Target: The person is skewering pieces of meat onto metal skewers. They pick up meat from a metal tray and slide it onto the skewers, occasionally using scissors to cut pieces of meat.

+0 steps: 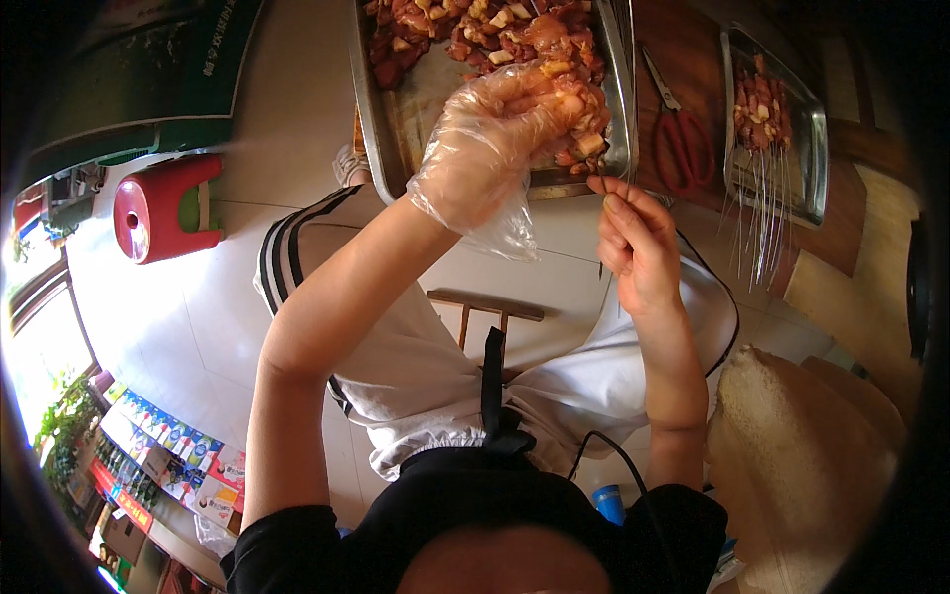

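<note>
My left hand [505,141], in a clear plastic glove, is over the near right part of a metal tray [377,160]. Its fingers are closed around pieces of raw meat [586,111], partly hidden by the hand. More cut meat, with pale chunks among it, covers the far part of the tray. My bare right hand [634,237] is just off the tray's near right corner. Thumb and fingers pinch a thin metal skewer [600,269] whose lower end hangs below them. Whether its upper end enters the meat I cannot tell.
Red-handled scissors [683,145] lie right of the tray on a brown wooden surface. Beyond them, a smaller metal tray [816,167] holds meat skewers [761,119], their bare ends overhanging its near edge. A red plastic stool [141,208] is at the left, and a wooden frame [486,306] between my legs.
</note>
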`<state>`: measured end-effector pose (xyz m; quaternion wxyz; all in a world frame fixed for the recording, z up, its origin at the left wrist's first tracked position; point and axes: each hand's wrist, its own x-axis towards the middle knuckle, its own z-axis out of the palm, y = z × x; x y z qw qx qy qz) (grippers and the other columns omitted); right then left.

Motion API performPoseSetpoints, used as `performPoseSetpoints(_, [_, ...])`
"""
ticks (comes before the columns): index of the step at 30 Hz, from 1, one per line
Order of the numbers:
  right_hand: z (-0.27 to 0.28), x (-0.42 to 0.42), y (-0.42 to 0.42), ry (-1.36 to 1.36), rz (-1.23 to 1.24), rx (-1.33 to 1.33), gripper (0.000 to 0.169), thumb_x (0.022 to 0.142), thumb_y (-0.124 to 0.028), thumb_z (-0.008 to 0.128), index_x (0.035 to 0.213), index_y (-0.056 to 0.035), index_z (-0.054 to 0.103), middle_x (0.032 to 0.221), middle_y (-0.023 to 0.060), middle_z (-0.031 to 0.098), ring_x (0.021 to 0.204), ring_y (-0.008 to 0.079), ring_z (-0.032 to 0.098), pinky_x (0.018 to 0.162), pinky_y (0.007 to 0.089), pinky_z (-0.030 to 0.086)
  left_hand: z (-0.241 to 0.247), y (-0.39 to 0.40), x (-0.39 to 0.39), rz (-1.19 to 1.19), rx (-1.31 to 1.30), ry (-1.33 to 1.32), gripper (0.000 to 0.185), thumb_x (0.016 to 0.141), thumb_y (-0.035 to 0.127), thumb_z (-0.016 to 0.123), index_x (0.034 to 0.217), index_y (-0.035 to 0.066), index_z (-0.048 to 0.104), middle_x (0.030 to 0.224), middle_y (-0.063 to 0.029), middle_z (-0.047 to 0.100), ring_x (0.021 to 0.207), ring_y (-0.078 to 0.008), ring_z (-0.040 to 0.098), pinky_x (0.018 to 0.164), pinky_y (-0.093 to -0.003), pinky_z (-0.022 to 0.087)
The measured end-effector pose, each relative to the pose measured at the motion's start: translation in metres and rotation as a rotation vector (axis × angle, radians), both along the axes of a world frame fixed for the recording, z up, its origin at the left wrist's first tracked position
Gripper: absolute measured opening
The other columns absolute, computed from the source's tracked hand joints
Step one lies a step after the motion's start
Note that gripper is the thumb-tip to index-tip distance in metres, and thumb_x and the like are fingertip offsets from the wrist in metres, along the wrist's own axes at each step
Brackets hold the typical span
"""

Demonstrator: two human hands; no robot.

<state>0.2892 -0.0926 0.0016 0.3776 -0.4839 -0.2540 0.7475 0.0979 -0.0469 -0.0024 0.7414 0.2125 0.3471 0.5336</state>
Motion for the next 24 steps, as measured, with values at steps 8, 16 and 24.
performPoseSetpoints(8, [0.000,-0.001,0.000,0.105,0.018,-0.040,0.025,0.093,-0.013,0.057,0.114,0.0008,0.061,0.064,-0.0067,0.039,0.050,0.0003,0.027,0.041,0.0176,0.018,0.005,-0.001,0.006,-0.048,0.089,-0.026,0.028,0.086,0.000,0.065,0.113,-0.002,0.057,0.107,-0.0124,0.065,0.101,-0.0201,0.063,0.088,-0.0292,0.052])
performPoseSetpoints(16, [-0.001,0.001,0.003,0.114,0.052,-0.022,0.026,0.093,-0.015,0.057,0.113,0.0004,0.061,0.063,-0.0058,0.039,0.047,0.0010,0.025,0.040,0.0185,0.017,0.016,0.019,-0.016,0.059,0.078,-0.087,0.029,0.087,0.006,0.065,0.114,-0.001,0.058,0.105,-0.0080,0.065,0.097,-0.0198,0.064,0.085,-0.0298,0.053])
performPoseSetpoints(24, [-0.003,-0.002,0.003,0.072,0.056,-0.052,0.025,0.092,-0.015,0.059,0.112,0.0008,0.061,0.063,-0.0058,0.040,0.048,0.0007,0.026,0.040,0.0185,0.015,0.004,0.021,-0.013,0.067,0.056,-0.034,0.033,0.088,0.002,0.063,0.120,-0.002,0.055,0.110,-0.0099,0.064,0.098,-0.0199,0.064,0.085,-0.0316,0.055])
